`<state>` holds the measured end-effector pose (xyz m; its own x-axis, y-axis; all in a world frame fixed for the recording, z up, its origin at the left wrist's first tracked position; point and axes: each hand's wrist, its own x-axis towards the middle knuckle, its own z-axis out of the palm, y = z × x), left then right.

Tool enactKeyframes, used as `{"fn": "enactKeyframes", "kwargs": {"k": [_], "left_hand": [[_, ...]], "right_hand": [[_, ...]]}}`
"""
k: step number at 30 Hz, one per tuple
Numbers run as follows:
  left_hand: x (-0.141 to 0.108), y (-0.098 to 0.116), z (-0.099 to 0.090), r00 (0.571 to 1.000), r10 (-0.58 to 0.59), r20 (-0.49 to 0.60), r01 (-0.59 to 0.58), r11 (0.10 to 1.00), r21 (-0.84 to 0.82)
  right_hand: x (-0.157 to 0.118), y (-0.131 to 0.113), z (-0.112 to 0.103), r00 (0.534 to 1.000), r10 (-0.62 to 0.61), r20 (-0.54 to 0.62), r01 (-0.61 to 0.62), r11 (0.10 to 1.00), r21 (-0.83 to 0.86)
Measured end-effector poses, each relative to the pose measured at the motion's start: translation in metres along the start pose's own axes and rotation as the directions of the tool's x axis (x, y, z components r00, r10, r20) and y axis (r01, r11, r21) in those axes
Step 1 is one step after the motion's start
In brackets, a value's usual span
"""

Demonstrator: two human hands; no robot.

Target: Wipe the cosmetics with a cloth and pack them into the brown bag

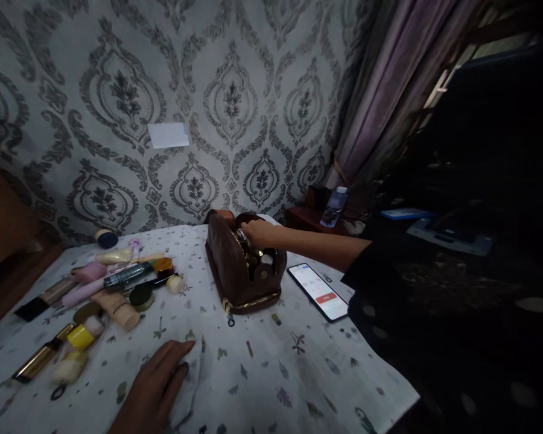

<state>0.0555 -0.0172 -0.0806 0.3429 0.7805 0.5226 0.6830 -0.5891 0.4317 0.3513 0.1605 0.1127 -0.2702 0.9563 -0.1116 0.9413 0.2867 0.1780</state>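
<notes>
A brown cosmetic bag [226,265] with a gold zipper stands unzipped on the patterned white cloth. My right hand [259,232] reaches into its opening from the right, the fingers curled together. Gold and pale items show inside the bag under that hand; what the fingers hold, if anything, is hard to make out. In front of the bag, my left hand [156,386] lies low on the cloth with fingers stretched out. A pale fold or edge shows beside its thumb. Right of the bag lies a phone [319,292] with a lit timer screen.
Assorted cosmetics lie on the left, among them a beige tube [116,308], a yellow-banded bottle [85,333], a gold tube [44,354] and a dark-lidded jar [106,239]. A water bottle [333,207] stands behind the phone. The patterned wall [230,144] borders the cloth's far side.
</notes>
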Motion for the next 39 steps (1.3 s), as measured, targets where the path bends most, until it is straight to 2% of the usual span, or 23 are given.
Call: {"fn": "enactKeyframes", "kwargs": {"k": [2,6,8,18,25,28,32,36,39], "left_hand": [[-0.002,0.0,0.001,1.0,0.004,-0.012,-0.004,0.999,0.033],[0.0,-0.002,-0.003,0.991,0.121,0.049,-0.125,0.988,0.087],[0.003,-0.002,-0.006,0.988,0.142,0.055,-0.146,0.985,0.086],[0.005,0.0,-0.01,0.986,0.152,0.067,-0.156,0.986,0.063],[-0.002,0.0,-0.003,0.997,0.066,0.036,-0.069,0.995,0.078],[0.001,-0.001,-0.004,0.99,0.126,0.068,-0.132,0.988,0.082],[0.008,0.002,-0.01,0.981,0.186,0.055,-0.19,0.98,0.068],[0.013,0.015,-0.014,0.988,0.146,0.054,-0.146,0.989,-0.002],[0.016,0.026,-0.018,0.994,0.078,0.08,-0.075,0.996,-0.039]], "right_hand": [[0.005,0.0,0.005,1.0,0.009,0.022,-0.009,1.0,-0.009],[0.01,0.001,0.009,0.998,0.022,0.062,-0.021,1.0,-0.016],[0.011,0.002,0.01,0.996,0.022,0.082,-0.02,1.0,-0.017],[0.028,0.004,0.021,0.988,0.041,0.151,-0.038,0.999,-0.02],[0.025,0.005,0.02,0.989,0.013,0.15,-0.013,1.0,-0.003],[0.02,0.003,0.019,0.991,0.01,0.134,-0.008,1.0,-0.012],[0.017,0.002,0.016,0.997,0.006,0.08,-0.004,1.0,-0.03],[0.009,-0.001,0.003,1.0,-0.012,-0.006,0.011,0.998,-0.063],[-0.004,-0.014,-0.012,0.993,-0.022,-0.12,0.011,0.996,-0.091]]}}
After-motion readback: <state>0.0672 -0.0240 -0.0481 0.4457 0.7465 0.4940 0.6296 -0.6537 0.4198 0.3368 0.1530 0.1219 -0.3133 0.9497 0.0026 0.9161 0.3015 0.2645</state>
